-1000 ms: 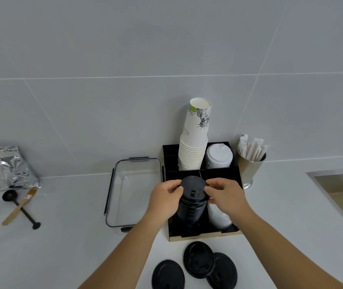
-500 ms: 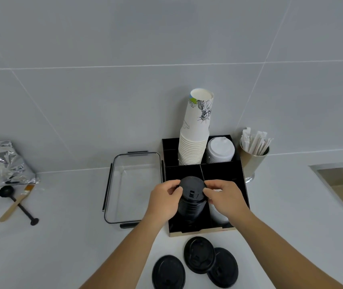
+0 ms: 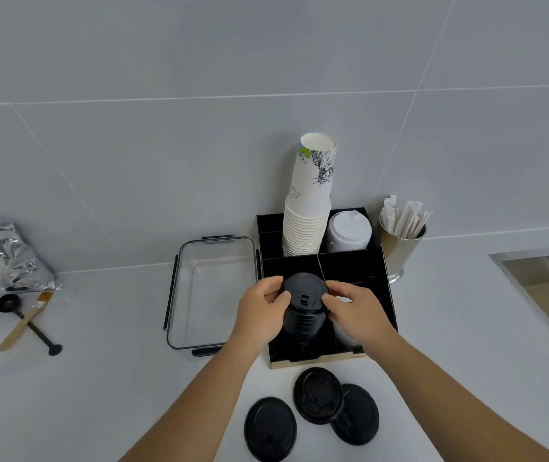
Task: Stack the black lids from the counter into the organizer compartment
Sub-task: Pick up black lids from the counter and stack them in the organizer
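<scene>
A lid is being seated on the black stack (image 3: 304, 315) in the organizer's (image 3: 387, 295) front-left compartment, pinched by left hand (image 3: 261, 316) and right hand (image 3: 356, 313); next, probably, three lids (image 3: 316, 418) on the counter (image 3: 99, 378) must be fetched.

Black lids (image 3: 305, 296) fill the black organizer (image 3: 387, 288); three more black lids (image 3: 318, 394) lie near. Far behind, white paper cups (image 3: 310, 208) carry black ink sketches with a green-blue patch.
</scene>
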A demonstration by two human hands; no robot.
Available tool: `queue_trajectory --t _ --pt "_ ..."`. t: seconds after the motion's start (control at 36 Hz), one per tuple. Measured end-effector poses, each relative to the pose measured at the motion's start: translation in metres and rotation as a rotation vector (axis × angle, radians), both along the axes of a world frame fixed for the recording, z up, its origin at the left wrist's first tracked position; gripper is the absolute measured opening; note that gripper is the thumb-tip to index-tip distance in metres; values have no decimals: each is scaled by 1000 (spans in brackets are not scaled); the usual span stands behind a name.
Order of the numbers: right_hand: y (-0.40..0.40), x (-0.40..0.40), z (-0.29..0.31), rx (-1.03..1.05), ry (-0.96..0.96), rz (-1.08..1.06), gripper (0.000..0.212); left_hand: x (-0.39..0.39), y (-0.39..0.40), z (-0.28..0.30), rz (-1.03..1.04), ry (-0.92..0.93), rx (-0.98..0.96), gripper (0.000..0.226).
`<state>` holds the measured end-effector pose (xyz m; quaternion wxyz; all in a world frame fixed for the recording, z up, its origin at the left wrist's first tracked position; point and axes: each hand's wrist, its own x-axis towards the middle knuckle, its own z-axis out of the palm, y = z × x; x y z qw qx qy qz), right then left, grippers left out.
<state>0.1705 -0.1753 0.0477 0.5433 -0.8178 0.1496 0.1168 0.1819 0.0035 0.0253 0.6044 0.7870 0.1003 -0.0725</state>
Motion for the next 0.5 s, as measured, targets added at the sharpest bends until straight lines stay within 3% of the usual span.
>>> queue_trajectory --t 0.17,0.33,0.5 --pt "-2 -10 15 -7 0 -2 38 -18 6 11 15 33 -37 40" --pt "-8 -33 18 -2 -7 6 50 -63 26 7 18 84 -52 28" --pt "-6 -67 12 -10 39 -11 42 -112 48 -13 84 184 -95 13"
